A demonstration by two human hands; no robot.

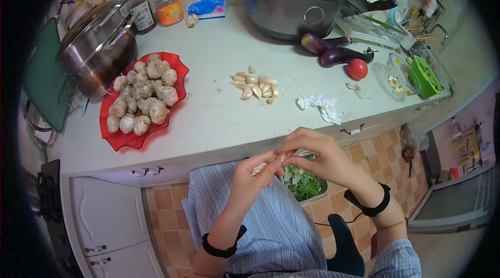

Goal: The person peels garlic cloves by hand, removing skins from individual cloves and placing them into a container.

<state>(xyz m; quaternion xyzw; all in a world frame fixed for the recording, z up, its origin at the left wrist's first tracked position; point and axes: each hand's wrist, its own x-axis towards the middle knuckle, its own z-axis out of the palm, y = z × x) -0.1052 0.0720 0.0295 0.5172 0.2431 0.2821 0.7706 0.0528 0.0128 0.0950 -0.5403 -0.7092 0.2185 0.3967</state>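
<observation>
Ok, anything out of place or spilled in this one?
Two minor oddities: a crumpled tissue lies loose near the counter's front edge, and a lone garlic bulb sits by the blue pack, away from the red dish. No clear spill.

At the near side of the worktop [208,122], the left hand [250,178] and right hand [319,155] finger a garlic clove [283,158]; farther off, loose cloves [266,89] lie right of a red dish [180,72] of garlic bulbs [146,90].
</observation>
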